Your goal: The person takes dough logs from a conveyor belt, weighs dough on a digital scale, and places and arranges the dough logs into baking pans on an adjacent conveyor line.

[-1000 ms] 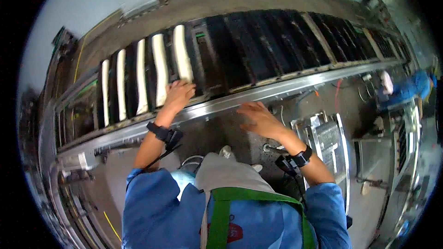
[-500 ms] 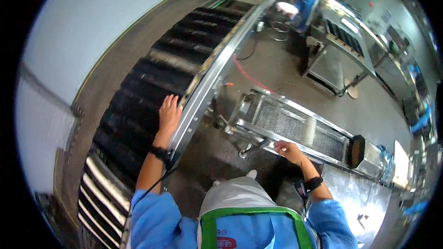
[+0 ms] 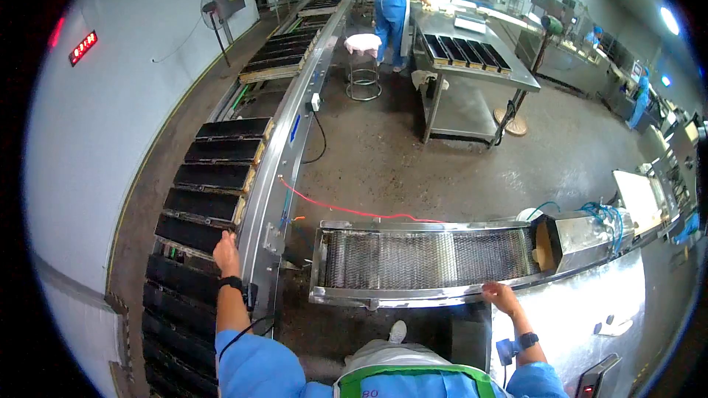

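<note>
My left hand (image 3: 227, 252) is at the right edge of a black tray (image 3: 195, 234) on the long conveyor, its fingers bent against the tray's rim; whether they grip it is hard to tell. Beyond it, more black trays (image 3: 214, 175) lie crosswise in a row. My right hand (image 3: 502, 298) is at the near rail of a short mesh conveyor (image 3: 391, 259), with fingers curled and their tips partly hidden. Nothing can be made out in it.
A metal rail (image 3: 254, 232) runs along the long conveyor. A red hose (image 3: 346, 211) crosses the floor. Farther off are a stool (image 3: 363, 74), a steel table (image 3: 472, 114) holding black trays, and a person in blue (image 3: 392, 7). A metal surface (image 3: 568, 317) lies at right.
The view has swung right and up along the conveyor, and the white strips have left view. My left hand has moved from the strips to a black tray; my right hand is now beside the mesh conveyor.
</note>
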{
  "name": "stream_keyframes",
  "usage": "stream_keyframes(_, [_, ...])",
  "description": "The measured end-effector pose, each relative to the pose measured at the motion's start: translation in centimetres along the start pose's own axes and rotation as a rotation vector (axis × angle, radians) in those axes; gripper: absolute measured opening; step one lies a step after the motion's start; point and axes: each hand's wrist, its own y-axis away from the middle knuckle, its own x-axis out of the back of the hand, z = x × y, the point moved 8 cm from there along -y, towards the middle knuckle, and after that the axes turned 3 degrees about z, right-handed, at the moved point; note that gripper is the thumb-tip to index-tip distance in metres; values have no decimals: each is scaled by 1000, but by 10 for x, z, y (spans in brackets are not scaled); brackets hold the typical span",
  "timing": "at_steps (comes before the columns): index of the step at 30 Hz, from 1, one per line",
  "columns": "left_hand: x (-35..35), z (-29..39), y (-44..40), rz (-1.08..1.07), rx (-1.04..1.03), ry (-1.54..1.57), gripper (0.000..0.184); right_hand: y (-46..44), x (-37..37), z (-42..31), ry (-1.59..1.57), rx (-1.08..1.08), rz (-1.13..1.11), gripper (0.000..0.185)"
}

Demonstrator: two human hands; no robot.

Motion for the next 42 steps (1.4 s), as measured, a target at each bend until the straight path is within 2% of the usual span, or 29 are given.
stream_keyframes(1, [2,-1,1,6,2,2,22,-9,6,8,88,-32,47,31])
stream_keyframes(3, [4,-4,7,7,-10,-7,23,-31,14,10,395,219,144,37])
stream_keyframes(4, [8,-3,9,58,-23,12,23,-45,17,21,352,118,117,44])
stream_keyframes(5, [12,-1,11,104,-48,33,24,-66,12,43,558,186,162,46])
stream_keyframes(8, [19,0,16,137,-55,78,24,-74,29,27,534,203,260,47])
stream_keyframes(10, [13,-4,15,104,-121,152,25,-76,32,17,560,100,223,49])
stream_keyframes(12, [6,-8,12,19,-66,91,28,-72,30,14,639,38,217,55])
stream_keyframes(14, [-7,-24,9,151,-103,122,31,-64,30,4,641,-10,224,53])
stream_keyframes(15, [-1,-11,9,-120,3,3,36,-58,31,4,638,-44,230,53])
stream_keyframes(16, [0,-11,9,-134,-6,53,51,-54,35,-2,733,-25,293,52])
stream_keyframes(18, [-11,-19,6,-75,-40,150,51,-53,36,-5,834,20,352,52])
stream_keyframes(20, [-5,-20,9,307,-169,332,33,-57,43,15,847,-50,403,46])
stream_keyframes(21, [0,-9,7,-40,-25,192,32,-58,43,21,851,-51,370,45])
stream_keyframes(22, [26,11,14,-77,53,260,31,-61,41,23,861,-36,340,43])
stream_keyframes(23, [23,6,12,-10,97,336,31,-66,40,28,856,-42,337,39])
stream_keyframes(24, [7,-4,4,-12,4,304,28,-73,37,33,852,-50,331,35])
stream_keyframes(25, [-3,-15,2,81,38,346,28,-81,34,34,979,-16,349,30])
stream_keyframes(27, [7,-2,1,-22,-6,89,25,-91,35,22,1092,-96,311,23])
stream_keyframes(28, [12,0,2,33,-18,80,22,-93,31,13,1121,46,380,21])
stream_keyframes(30, [5,-4,-1,103,-62,94,22,-113,27,20,1119,131,285,21])
stream_keyframes(32, [12,1,0,35,-45,108,22,-131,48,9,808,225,317,25])
stream_keyframes(33, [12,-1,0,113,-15,171,22,-121,64,-39,750,241,303,28])
stream_keyframes(34, [12,1,0,137,-69,120,21,-114,85,-63,631,365,437,30])
stream_keyframes(35, [10,1,1,202,-118,134,20,-111,103,-98,640,383,468,38])
stream_keyframes(36, [16,4,2,196,-73,64,19,-103,118,-136,504,262,381,43])
stream_keyframes(37, [26,8,5,209,-26,29,18,-91,128,-169,179,198,323,40])
stream_keyframes(38, [32,9,4,219,-6,80,19,-78,135,-204,-221,379,411,37])
stream_keyframes(40, [35,1,6,278,39,359,24,-51,127,-297,-166,452,317,37])
stream_keyframes(42, [50,-12,12,447,149,476,31,-22,100,-370,-283,511,307,32])
